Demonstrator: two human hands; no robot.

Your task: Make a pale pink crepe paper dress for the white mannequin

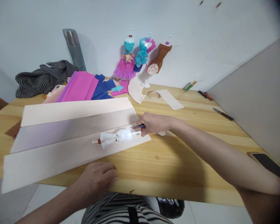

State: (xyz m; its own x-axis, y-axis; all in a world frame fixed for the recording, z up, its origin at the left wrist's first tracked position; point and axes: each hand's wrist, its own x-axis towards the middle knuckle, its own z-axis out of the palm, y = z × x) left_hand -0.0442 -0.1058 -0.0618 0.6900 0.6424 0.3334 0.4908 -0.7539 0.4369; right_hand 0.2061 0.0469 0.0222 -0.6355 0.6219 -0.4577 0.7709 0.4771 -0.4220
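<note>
One glossy white mannequin (124, 135) | right fingers (142, 119) gripping scissors (142, 126) | left fingers (110, 174) curled, contents hidden

Black-and-white striped clothing (116, 206), bare forearms (207, 148)

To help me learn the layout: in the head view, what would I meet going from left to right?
Striped cloth, white mannequin, right hand, green object, black-handled tool, dark phone-like slab.

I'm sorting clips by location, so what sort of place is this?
Likely a small craft corner, perhaps at home: the wooden table holds folded magenta sheets, a white miniature dress form lying down, and three dressed figures near the wall.
</note>
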